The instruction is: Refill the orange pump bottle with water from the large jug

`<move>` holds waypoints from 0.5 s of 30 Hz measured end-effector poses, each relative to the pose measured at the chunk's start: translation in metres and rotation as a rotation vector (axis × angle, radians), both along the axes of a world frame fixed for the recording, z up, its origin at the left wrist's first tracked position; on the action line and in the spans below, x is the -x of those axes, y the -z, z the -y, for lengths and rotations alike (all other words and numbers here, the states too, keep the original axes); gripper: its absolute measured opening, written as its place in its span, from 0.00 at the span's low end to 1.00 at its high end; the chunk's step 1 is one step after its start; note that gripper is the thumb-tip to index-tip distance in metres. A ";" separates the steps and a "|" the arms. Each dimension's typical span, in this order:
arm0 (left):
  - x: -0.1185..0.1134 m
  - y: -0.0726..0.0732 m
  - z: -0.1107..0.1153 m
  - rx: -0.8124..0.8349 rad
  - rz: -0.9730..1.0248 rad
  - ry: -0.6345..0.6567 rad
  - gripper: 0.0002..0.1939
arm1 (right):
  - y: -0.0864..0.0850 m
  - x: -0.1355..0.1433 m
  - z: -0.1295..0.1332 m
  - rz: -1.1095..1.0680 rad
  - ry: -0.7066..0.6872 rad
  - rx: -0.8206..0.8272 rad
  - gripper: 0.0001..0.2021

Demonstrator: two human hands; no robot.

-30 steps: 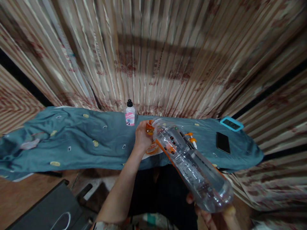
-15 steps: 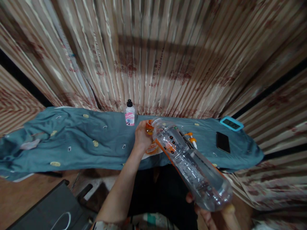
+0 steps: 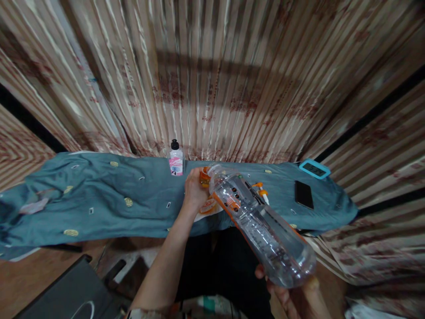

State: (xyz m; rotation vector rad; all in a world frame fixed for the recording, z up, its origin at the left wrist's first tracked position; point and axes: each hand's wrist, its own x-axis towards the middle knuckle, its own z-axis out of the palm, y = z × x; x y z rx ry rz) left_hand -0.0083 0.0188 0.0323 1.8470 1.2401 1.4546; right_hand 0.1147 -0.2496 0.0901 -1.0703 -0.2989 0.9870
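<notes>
A large clear plastic bottle (image 3: 262,226) with an orange-edged label is tilted, its neck up and to the left. My right hand (image 3: 288,294) grips its base from below. My left hand (image 3: 195,188) is wrapped round a small container (image 3: 205,177) with orange on it, right at the big bottle's mouth. Below that hand lies an orange and white item (image 3: 209,206), partly hidden by the bottle. An orange and white pump top (image 3: 262,192) rests on the cloth just beyond the bottle.
On the blue-green cloth (image 3: 149,199) stand a small bottle with a black cap (image 3: 175,159), a black phone (image 3: 304,195) and a blue-framed clock (image 3: 314,169). A pleated curtain (image 3: 199,88) hangs behind. A dark case (image 3: 66,288) is at lower left.
The whole view has shifted slightly, so things on the cloth appear a little further left. Both hands keep their holds, and the large bottle stays tilted.
</notes>
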 end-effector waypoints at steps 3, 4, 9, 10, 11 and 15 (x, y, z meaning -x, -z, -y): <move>-0.001 0.000 0.000 0.003 -0.013 -0.008 0.17 | 0.002 -0.004 0.000 -0.026 -0.029 -0.031 0.34; -0.002 0.000 0.000 0.002 -0.016 -0.012 0.16 | 0.003 -0.005 0.001 -0.027 -0.047 -0.038 0.33; -0.004 0.001 -0.002 -0.010 -0.050 -0.016 0.15 | 0.006 -0.007 0.000 -0.010 -0.057 -0.035 0.32; -0.004 0.001 -0.002 -0.011 -0.056 -0.015 0.15 | 0.006 -0.007 0.000 -0.014 -0.047 -0.029 0.33; -0.003 0.001 -0.002 -0.011 -0.063 -0.014 0.15 | 0.006 -0.006 0.000 -0.018 -0.037 -0.026 0.33; -0.002 0.001 -0.003 -0.009 -0.091 -0.009 0.16 | 0.006 -0.007 0.001 -0.027 -0.035 -0.033 0.36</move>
